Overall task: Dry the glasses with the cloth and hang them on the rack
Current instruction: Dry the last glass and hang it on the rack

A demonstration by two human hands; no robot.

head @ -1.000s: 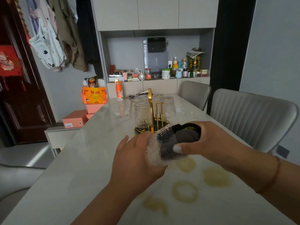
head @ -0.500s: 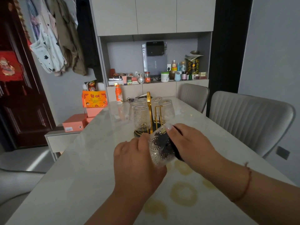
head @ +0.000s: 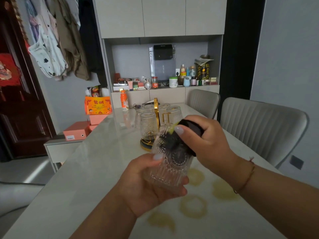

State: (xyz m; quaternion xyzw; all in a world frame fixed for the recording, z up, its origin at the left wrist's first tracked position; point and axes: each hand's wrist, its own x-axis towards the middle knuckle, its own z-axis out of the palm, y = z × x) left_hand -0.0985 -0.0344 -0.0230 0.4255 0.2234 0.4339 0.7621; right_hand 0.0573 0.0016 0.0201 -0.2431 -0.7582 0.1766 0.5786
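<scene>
My left hand [head: 146, 185] grips a clear embossed glass [head: 170, 167] from below, its mouth tilted up and away. A dark cloth [head: 189, 126] is stuffed into that mouth, and my right hand [head: 205, 142] holds the cloth there, thumb over the rim. Just behind stands the gold rack [head: 156, 116] on its round base, with several embossed glasses [head: 148, 125] hung upside down on it. Part of the rack is hidden by my right hand and the held glass.
Yellowish ring stains [head: 193, 205] mark the pale table [head: 77, 178] under my hands. An orange bottle [head: 124, 102] stands at the far end. Two grey chairs [head: 262, 125] line the right side. Orange boxes [head: 76, 130] sit on a low unit left.
The glass has turned from lying sideways to mouth-up and moved nearer to me. My right hand has shifted up over the rim with the cloth; my left now cups the base.
</scene>
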